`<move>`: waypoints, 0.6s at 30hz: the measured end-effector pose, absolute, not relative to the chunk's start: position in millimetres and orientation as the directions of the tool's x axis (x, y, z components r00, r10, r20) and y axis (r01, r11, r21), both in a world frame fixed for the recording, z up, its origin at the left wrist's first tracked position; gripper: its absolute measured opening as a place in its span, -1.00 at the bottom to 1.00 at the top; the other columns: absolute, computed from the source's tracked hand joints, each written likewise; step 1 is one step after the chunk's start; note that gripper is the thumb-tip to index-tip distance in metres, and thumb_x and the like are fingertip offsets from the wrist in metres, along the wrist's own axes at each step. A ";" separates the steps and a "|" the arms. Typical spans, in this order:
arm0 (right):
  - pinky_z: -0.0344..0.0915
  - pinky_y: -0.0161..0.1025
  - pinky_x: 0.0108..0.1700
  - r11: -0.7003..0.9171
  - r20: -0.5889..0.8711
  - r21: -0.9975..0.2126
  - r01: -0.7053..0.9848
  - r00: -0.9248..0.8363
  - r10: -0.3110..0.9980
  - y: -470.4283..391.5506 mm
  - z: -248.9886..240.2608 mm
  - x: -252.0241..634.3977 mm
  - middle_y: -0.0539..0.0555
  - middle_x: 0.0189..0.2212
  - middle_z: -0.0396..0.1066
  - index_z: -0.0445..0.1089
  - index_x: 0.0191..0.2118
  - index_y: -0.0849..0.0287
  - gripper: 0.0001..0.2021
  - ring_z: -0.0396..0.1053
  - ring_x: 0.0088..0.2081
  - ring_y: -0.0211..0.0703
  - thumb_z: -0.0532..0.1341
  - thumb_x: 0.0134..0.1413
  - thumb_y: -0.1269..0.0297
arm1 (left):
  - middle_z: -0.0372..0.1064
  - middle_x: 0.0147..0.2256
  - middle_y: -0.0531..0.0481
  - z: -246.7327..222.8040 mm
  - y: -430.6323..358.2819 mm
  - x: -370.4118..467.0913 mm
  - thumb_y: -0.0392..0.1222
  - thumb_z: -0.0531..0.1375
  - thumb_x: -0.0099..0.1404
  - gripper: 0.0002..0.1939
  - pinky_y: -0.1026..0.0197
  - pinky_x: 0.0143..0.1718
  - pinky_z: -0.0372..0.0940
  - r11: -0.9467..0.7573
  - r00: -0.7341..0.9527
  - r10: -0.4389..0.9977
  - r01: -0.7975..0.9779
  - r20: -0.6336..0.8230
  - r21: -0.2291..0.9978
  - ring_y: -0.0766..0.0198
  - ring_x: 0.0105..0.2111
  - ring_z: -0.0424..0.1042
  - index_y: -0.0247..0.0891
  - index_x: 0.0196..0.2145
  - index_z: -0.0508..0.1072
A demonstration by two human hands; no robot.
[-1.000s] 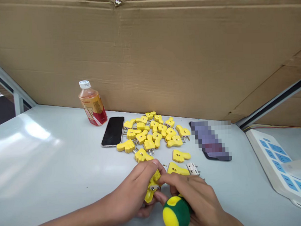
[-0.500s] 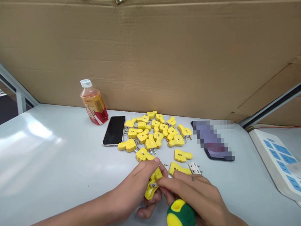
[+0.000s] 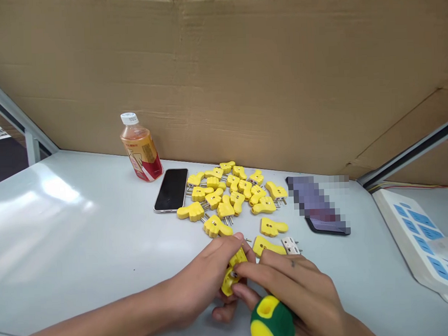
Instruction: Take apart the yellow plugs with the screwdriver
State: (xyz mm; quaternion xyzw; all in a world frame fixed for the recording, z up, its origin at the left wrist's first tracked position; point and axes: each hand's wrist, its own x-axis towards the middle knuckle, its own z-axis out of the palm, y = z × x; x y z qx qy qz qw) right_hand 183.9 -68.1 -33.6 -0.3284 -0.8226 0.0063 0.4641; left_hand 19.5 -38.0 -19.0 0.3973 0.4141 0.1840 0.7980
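The left hand point(image 3: 209, 270) has a snug grip on a yellow shell point(image 3: 228, 285) near the plugs point(image 3: 225, 207), the right hand point(image 3: 305, 285) holds a green-and-yellow handle point(image 3: 273, 322), fingertips point(image 3: 241, 269) at the shell, and the table point(image 3: 98, 251) stretches broadly left, cardboard point(image 3: 224, 80) along its far edge.

The left hand point(image 3: 212, 266) and its slender forearm point(image 3: 136, 306) are bare; the right hand point(image 3: 305, 283) is bare too, bearing near a knuckle one small dark mark point(image 3: 293, 263), its shape too blurred to tell
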 end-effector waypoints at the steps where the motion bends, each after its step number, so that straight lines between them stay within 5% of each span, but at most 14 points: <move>1: 0.29 -0.32 -0.52 0.785 0.759 -0.323 0.528 -0.351 0.548 -68.3 -34.5 183.7 -0.02 -0.52 0.43 0.46 -0.23 0.14 -0.88 0.39 -0.57 -0.27 0.18 0.34 0.40 | 0.11 -0.68 0.23 -19.3 -38.7 19.5 0.35 0.01 0.33 -0.50 0.38 -0.69 -0.03 0.610 0.602 0.620 0.034 -0.503 0.792 0.40 -0.71 0.03 -0.19 -0.22 0.27; 18: 0.35 -0.34 -0.45 0.759 0.630 -0.409 0.506 -0.446 0.636 -67.4 -17.4 193.4 0.01 -0.45 0.52 0.47 -0.08 0.19 -0.87 0.45 -0.51 -0.28 0.20 0.34 0.44 | 0.14 -0.68 0.20 -21.2 -34.2 18.1 0.35 0.08 0.31 -0.51 0.40 -0.71 -0.05 0.668 0.632 0.586 -0.022 -0.508 0.743 0.41 -0.72 0.00 -0.17 -0.27 0.29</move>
